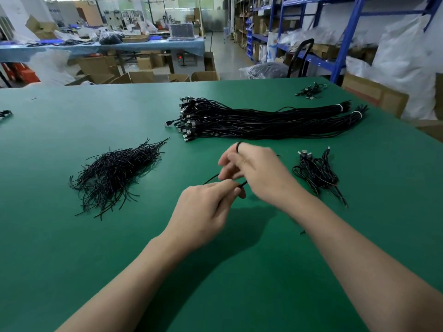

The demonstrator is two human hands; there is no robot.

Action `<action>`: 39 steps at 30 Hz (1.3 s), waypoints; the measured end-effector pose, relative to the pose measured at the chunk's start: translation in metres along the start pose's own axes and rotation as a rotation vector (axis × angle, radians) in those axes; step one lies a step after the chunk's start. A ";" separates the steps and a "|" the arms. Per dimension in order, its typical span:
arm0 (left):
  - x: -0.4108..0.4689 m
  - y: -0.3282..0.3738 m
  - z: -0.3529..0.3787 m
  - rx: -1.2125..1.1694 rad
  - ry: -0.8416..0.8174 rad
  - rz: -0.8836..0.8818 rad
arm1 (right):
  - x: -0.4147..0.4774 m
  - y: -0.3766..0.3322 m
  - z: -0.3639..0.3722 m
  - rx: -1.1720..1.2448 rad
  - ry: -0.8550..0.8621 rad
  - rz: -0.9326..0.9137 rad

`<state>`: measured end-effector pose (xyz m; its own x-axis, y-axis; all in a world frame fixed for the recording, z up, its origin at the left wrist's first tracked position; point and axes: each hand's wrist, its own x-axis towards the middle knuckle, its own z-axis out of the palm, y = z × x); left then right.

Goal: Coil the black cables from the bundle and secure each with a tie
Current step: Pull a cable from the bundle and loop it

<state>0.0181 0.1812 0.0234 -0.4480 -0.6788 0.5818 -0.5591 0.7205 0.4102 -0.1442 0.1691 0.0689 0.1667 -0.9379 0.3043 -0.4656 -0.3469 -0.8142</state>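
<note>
Over the green table (72,259), left hand (206,207) pinching a black cable (241,184), right hand (259,173) (blurred) half-open, cable looping one finger

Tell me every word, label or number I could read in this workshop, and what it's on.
No text here can be read.
White sack on the blue shelving: blue print, too blurred to read.
Machine under the far table: small red display, too small to read.
Cardboard boxes and white bands on the cable bundle: no lettering visible.
</note>
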 end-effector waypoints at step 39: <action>0.007 -0.013 -0.017 -0.116 0.053 0.103 | -0.032 0.021 0.002 -0.025 -0.149 0.029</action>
<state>0.0337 0.1696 0.0337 -0.4599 -0.5945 0.6596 -0.4267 0.7994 0.4230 -0.1570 0.1917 0.0411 0.2796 -0.9385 0.2025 -0.4930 -0.3213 -0.8085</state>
